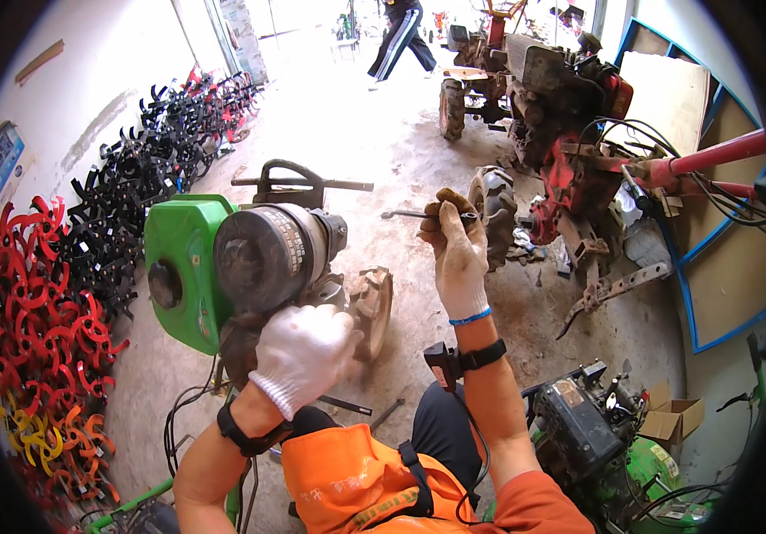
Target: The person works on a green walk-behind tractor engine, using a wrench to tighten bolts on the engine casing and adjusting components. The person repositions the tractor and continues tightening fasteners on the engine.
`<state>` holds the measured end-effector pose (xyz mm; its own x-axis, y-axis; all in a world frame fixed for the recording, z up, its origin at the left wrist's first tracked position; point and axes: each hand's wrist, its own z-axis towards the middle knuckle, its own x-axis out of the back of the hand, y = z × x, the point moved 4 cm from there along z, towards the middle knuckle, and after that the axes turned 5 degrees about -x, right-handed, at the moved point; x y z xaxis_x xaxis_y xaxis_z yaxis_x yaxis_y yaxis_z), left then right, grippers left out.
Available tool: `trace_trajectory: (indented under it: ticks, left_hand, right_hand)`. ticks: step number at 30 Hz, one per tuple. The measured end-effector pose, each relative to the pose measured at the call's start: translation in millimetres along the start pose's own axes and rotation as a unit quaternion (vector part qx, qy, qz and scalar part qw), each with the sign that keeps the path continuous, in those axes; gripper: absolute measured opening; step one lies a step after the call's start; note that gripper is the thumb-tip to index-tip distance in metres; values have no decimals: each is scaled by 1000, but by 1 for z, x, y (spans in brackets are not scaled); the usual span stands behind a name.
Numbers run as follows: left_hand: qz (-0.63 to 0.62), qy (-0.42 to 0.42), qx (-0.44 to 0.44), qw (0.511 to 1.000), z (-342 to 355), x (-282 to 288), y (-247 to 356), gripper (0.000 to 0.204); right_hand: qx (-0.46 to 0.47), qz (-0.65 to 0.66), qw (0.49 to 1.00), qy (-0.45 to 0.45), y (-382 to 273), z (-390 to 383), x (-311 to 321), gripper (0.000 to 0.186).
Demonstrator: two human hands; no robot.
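Observation:
In front of me to the left stands a small engine machine with a green fuel tank (189, 307) and a round black housing (254, 258). My left hand (307, 351), in a white knit glove, lies against the engine just below that housing. Its fingers are curled, and whatever they grip is hidden. Raised to the right of the machine, my right hand (456, 258) wears a soiled white glove. Its fingers are closed on a slim metal wrench (408, 214), whose end points left. A rubber tyre (374, 311) sits beside my left hand.
Red, black, orange and yellow tiller blades (49, 303) are heaped along the left wall. A dirty red tractor (570, 178) stands far right; another engine (579, 414) and a cardboard box (672, 418) are near right. A bar (345, 406) lies on the floor. A person (401, 40) is at the doorway.

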<state>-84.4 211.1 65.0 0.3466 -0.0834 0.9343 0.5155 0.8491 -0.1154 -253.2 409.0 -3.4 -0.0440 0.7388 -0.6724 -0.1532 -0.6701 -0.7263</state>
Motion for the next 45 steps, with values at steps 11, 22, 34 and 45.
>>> trace_trajectory:
  ticks: [11,22,34,45]
  left_hand:
    - [-68,17,26,997,-24,4,-16,30]
    - [-335,13,-39,942,-22,26,-39,26]
    - [-43,92,174,980,-68,123,-235,79]
    - [-12,-198,21,980,-156,109,-300,43]
  right_hand:
    - [0,40,999,-37,4,0,-14,31]
    - [-125,16,992,-23,-26,42,-161,28]
    - [-344,184,920,37,63,17,-280,20]
    - [-389,-43,917,72,74,-15,-292,23]
